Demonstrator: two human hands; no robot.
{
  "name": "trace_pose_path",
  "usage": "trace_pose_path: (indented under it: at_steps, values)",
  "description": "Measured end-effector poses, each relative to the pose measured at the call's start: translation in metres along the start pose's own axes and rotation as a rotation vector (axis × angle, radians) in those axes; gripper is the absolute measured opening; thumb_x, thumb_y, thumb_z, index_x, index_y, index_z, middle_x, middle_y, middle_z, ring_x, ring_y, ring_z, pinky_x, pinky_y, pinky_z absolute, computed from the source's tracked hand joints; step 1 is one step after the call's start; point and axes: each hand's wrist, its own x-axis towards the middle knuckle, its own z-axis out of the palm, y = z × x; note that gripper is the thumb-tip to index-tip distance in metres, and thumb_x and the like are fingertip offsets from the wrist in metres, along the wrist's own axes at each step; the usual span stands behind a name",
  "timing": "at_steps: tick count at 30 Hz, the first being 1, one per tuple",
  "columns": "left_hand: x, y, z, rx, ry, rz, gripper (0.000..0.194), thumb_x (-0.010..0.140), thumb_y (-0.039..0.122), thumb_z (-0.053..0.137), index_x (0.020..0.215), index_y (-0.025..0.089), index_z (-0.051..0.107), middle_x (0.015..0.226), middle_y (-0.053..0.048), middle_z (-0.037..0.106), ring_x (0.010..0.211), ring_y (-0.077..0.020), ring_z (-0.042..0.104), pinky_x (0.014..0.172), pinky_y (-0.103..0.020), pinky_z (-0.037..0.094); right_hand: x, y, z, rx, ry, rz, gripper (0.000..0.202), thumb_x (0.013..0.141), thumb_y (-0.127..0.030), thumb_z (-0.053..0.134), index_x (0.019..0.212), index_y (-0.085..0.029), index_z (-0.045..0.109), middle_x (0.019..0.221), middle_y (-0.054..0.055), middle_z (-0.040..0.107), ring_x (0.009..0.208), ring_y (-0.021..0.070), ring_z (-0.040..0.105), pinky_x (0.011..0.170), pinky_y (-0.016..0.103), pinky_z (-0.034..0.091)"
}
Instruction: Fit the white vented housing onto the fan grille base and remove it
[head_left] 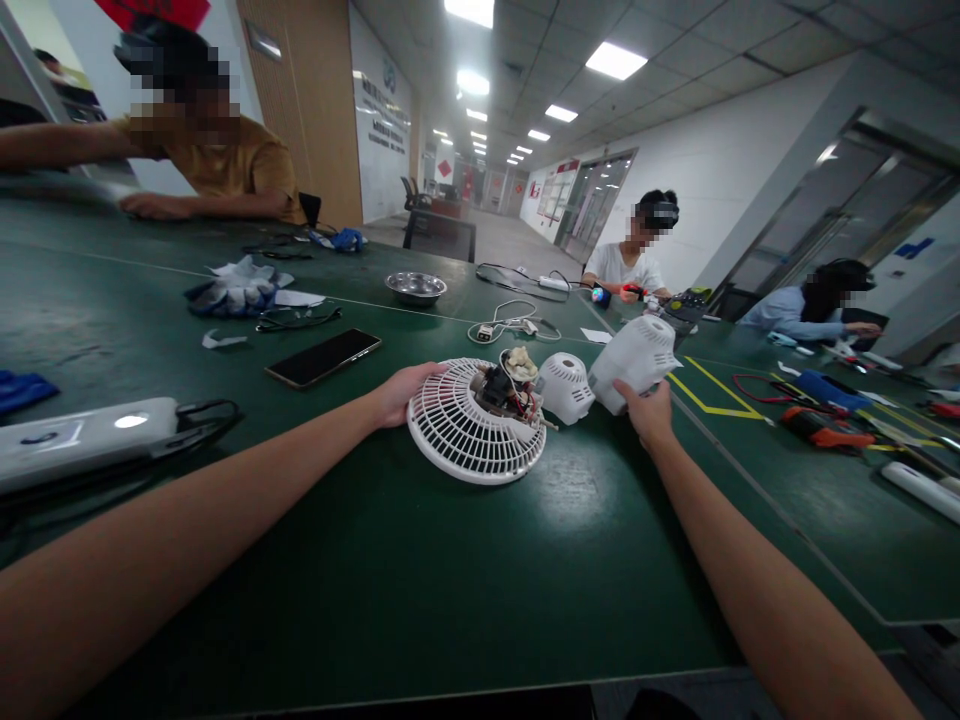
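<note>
My left hand [407, 393] grips the left rim of a round white fan grille [469, 440], which lies on the green table. On the grille's hub sits a fan motor [501, 385] with exposed wires and a cream-coloured part on top. To the right, my right hand [649, 412] is closed on a tall white plastic housing [634, 362] with slots near its top. Between the grille and that housing stands a smaller white vented cover [567, 388]. My left fingers are partly hidden by the rim.
A phone [324, 357], a steel bowl [416, 288], a coiled white cable [514, 324] and gloves [234, 288] lie beyond my hands. A white power strip [90, 440] is at left, an orange multimeter [825, 428] at right. Several people sit around the table.
</note>
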Motion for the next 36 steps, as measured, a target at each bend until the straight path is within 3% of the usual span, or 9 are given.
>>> trace_pose_path:
  at_steps: [8, 14, 18, 25, 30, 36]
  values:
    - [0.004, -0.002, -0.005, 0.009, -0.021, 0.011, 0.024, 0.101, 0.018, 0.049, 0.112, 0.005, 0.066, 0.098, -0.017, 0.076, 0.082, -0.0226, 0.076, 0.081, -0.035, 0.064, -0.002, -0.001, -0.001, -0.012, 0.02, -0.011, 0.078, 0.061, -0.049, 0.085, 0.128, -0.021, 0.054, 0.12, 0.012, 0.07, 0.113, 0.0332, 0.067, 0.095, 0.046, 0.054]
    - [0.003, -0.002, -0.004, -0.012, -0.01, 0.009, 0.024, 0.102, 0.017, 0.048, 0.114, 0.006, 0.066, 0.095, -0.017, 0.076, 0.08, -0.0224, 0.076, 0.081, -0.035, 0.064, -0.004, -0.005, -0.001, -0.052, 0.058, -0.002, 0.082, 0.055, -0.056, 0.088, 0.123, -0.019, 0.058, 0.113, 0.013, 0.072, 0.106, 0.0355, 0.069, 0.097, 0.051, 0.052]
    - [0.003, -0.001, -0.005, 0.003, -0.019, 0.017, 0.023, 0.101, 0.016, 0.05, 0.113, 0.006, 0.066, 0.097, -0.017, 0.076, 0.082, -0.0219, 0.076, 0.082, -0.035, 0.064, -0.004, -0.01, -0.003, -0.065, 0.101, -0.01, 0.081, 0.058, -0.06, 0.086, 0.121, -0.017, 0.059, 0.109, 0.014, 0.072, 0.101, 0.035, 0.069, 0.095, 0.052, 0.052]
    - [0.003, 0.0, -0.004, -0.011, 0.002, 0.012, 0.024, 0.1, 0.016, 0.05, 0.113, 0.004, 0.066, 0.094, -0.017, 0.076, 0.08, -0.0222, 0.076, 0.081, -0.035, 0.064, -0.011, -0.05, -0.003, 0.137, 0.204, -0.209, 0.072, 0.068, -0.057, 0.08, 0.122, -0.018, 0.053, 0.107, 0.011, 0.071, 0.097, 0.0287, 0.07, 0.087, 0.043, 0.056]
    - [0.003, 0.0, -0.004, -0.01, 0.0, 0.01, 0.023, 0.1, 0.016, 0.052, 0.114, 0.005, 0.066, 0.096, -0.017, 0.076, 0.081, -0.0231, 0.076, 0.082, -0.036, 0.064, -0.039, -0.084, 0.009, 0.167, 0.114, -0.31, 0.067, 0.072, -0.056, 0.078, 0.121, -0.019, 0.052, 0.106, 0.011, 0.071, 0.092, 0.0261, 0.071, 0.081, 0.039, 0.057]
    - [0.0, -0.001, 0.002, -0.026, 0.012, 0.017, 0.024, 0.101, 0.015, 0.048, 0.112, 0.005, 0.067, 0.09, -0.016, 0.076, 0.075, -0.0218, 0.076, 0.078, -0.034, 0.064, -0.071, -0.092, 0.025, -0.02, -0.048, -0.24, 0.067, 0.066, -0.063, 0.08, 0.113, -0.02, 0.059, 0.094, 0.007, 0.072, 0.078, 0.0242, 0.067, 0.078, 0.039, 0.054]
